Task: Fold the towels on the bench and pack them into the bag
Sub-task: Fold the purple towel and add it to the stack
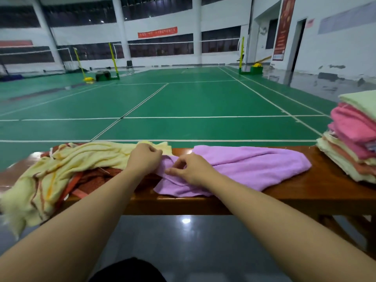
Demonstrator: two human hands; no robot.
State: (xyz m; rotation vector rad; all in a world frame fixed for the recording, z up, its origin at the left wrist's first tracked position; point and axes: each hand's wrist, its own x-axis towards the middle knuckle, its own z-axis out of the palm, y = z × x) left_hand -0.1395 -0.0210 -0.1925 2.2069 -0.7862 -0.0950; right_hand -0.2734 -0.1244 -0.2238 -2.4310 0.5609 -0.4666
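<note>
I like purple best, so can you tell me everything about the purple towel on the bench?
The purple towel is a soft, fuzzy terry cloth in plain lilac. It lies rumpled and loosely doubled over along the brown wooden bench, not neatly folded yet. Its near left corner droops toward the bench's front edge. Both hands are at its left end: the left hand grips the edge, and the right hand pinches a fold. That end lies right next to the pale yellow towel.

On your left, the yellow towel heap (61,169) covers the wooden bench (317,186) to its end. The purple towel (254,165) fills the middle. Bare wood separates it from the folded stack (354,139) at right.
</note>
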